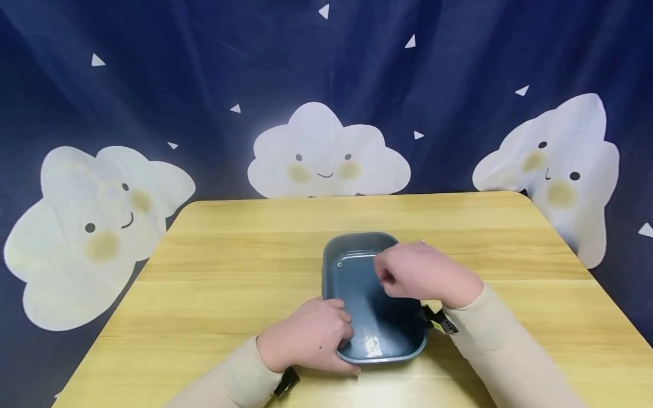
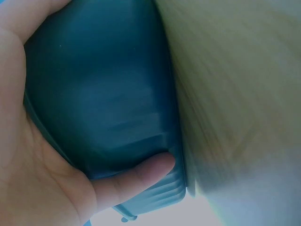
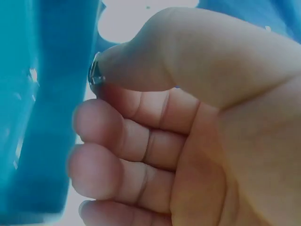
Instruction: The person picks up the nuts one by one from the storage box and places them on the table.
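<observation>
A dark blue-grey rectangular tray [image 1: 374, 334] with rounded corners lies on the table. My left hand [image 1: 313, 334] grips its near left edge, with the fingers over the rim. In the left wrist view, the thumb [image 2: 141, 179] presses the ribbed outer wall. Above the tray's right side is my right hand [image 1: 425, 275], its fingers curled. In the right wrist view, its thumb and index finger pinch a small shiny piece [image 3: 96, 70], glassy or metallic; its kind is unclear. A tiny shiny bit [image 1: 339, 265] shows near the tray's far left corner.
The tray stands on a light wooden table [image 1: 234, 266] with rounded far corners. Behind it hangs a dark blue curtain [image 1: 204, 68] printed with white clouds and triangles. A small bright spot [image 1: 422, 242] shows just beyond my right hand; I cannot tell what it is.
</observation>
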The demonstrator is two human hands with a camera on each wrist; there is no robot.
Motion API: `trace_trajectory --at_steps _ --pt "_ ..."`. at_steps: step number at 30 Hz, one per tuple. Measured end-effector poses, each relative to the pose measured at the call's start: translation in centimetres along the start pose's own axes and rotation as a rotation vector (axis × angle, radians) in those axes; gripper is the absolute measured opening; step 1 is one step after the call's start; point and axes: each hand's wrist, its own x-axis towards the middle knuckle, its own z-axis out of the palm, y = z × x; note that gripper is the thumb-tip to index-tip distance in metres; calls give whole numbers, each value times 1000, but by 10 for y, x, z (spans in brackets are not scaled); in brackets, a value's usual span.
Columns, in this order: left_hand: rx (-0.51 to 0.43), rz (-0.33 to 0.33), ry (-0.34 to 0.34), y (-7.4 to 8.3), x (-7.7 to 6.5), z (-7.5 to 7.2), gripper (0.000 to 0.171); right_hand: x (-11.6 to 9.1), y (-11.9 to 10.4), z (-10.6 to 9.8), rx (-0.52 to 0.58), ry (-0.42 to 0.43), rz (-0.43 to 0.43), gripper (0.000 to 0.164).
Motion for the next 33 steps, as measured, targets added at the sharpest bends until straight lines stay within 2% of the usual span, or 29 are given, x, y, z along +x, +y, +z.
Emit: trace_trajectory --at_steps 7,12,21,33 --pt "-4 -25 -26 0 -1 0 54 -10 19 -17 -6 4 92 23" --pt "-3 -19 -15 0 -1 0 55 -11 35 -22 32 -21 140 22" --pt "11 -5 -12 0 -2 1 55 -16 70 -18 111 -102 225 16" --pt "11 -7 -16 0 -2 2 55 -18 103 -3 120 -160 301 13"
